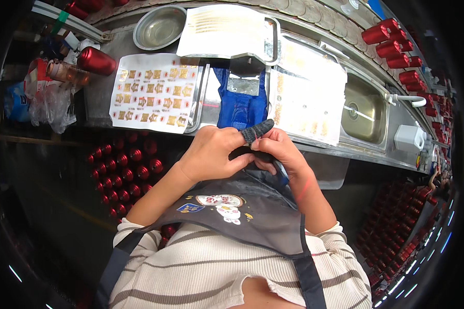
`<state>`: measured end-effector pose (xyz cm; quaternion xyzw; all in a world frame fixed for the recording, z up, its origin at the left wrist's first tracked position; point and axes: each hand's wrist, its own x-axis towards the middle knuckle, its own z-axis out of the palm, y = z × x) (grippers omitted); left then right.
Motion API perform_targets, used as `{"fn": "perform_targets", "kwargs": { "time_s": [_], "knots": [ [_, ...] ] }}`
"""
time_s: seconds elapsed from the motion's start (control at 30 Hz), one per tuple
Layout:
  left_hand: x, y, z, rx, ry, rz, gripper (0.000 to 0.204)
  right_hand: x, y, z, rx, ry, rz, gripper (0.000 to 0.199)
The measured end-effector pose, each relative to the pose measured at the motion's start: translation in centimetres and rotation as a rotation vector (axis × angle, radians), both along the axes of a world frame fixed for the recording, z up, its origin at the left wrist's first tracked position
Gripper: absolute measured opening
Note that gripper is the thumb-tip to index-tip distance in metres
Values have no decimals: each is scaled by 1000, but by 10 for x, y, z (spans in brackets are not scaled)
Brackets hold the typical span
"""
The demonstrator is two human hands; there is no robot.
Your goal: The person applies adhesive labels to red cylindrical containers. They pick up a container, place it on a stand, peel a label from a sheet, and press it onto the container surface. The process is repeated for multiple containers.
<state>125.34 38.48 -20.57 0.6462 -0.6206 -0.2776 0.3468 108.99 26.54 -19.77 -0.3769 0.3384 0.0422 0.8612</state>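
Both hands pinched on a small dark piece at the bench edge, just below the blue fabric piece (pixel 239 105).

Left hand (pixel 211 154) curled, thumb in a grey knit finger cot (pixel 258 131); right hand (pixel 281 152) fingers closed over the same dark item (pixel 247 153) btwn them, mostly hidden so can't tell what it is. Risk, imo: item sits over the bench lip w/ nothing under it, so a loose pinch drops it onto the red spools (pixel 129 165) below. Cot could snag. Containers: round steel bowl (pixel 160 27) looks empty; steel trays (pixel 273 36) carry white sheets; sheet of gold stickers (pixel 154 92) lies flat left; sink basin (pixel 363 110) at right looks empty.
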Motion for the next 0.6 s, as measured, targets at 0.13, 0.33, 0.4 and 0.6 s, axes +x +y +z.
{"fn": "perform_targets", "kwargs": {
  "time_s": [0.13,0.33,0.4,0.6],
  "knots": [
    [-6,-2,-13,-53,-36,-22,23,-2,-5,-1,-55,19,21,11],
    [-23,4,-28,129,598,-74,37,-9,-4,-22,-178,-36,-183,2],
    [-19,1,-31,362,1045,-166,43,-14,-6,-29,-256,-90,-184,4],
    [-16,-3,-63,501,1408,-438,34,-21,2,-45,-239,-166,-216,10]
  ]
}}
